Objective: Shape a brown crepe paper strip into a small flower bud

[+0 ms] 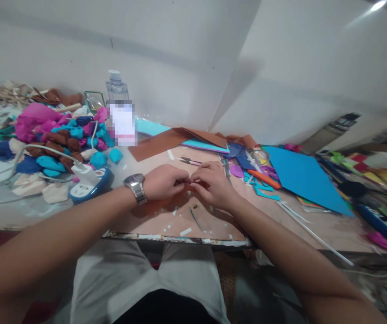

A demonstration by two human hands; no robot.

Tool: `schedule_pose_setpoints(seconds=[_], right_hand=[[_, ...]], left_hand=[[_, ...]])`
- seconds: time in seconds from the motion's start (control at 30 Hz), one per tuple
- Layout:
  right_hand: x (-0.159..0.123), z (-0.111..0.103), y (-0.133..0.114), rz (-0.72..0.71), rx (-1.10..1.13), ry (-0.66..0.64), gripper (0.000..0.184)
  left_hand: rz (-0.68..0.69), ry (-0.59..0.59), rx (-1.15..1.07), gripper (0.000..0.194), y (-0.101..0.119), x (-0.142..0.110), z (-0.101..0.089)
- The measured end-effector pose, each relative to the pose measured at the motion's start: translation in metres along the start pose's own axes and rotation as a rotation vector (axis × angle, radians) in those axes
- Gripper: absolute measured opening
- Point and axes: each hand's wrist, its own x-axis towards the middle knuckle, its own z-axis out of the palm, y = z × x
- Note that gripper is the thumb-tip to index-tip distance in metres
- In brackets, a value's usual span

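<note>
Where my left grip and right grip meet: both pinched together, honestly can't tell on what
Brown paper: just beyond my left
Blue sheet: off right

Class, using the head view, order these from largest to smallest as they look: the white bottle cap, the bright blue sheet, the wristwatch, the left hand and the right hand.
1. Bright blue sheet
2. Left hand and right hand: too alike to rank
3. Wristwatch
4. White bottle cap
</note>
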Motion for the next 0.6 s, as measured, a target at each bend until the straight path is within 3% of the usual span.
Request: schedule_pose_setpoints(seconds=[0.3,0.43,0.6], right_hand=[[0.0008,-0.0034,-0.0046,-0.029,0.009,-0.073,0.009],[0.0011,-0.0029,-0.0044,-0.011,0.03,-0.092,0.01],[0.0018,-0.002,-0.0034,0.008,0.061,-0.017,0.007]], left_hand=[[0.141,-0.015,0.11,0.023,-0.0045,0.001,0.0024],[0.143,-0.004,0.116,0.024,-0.0033,0.0012,0.0042],[0.096,-0.004,0.099,0.024,-0.0041,0.002,0.0032]])
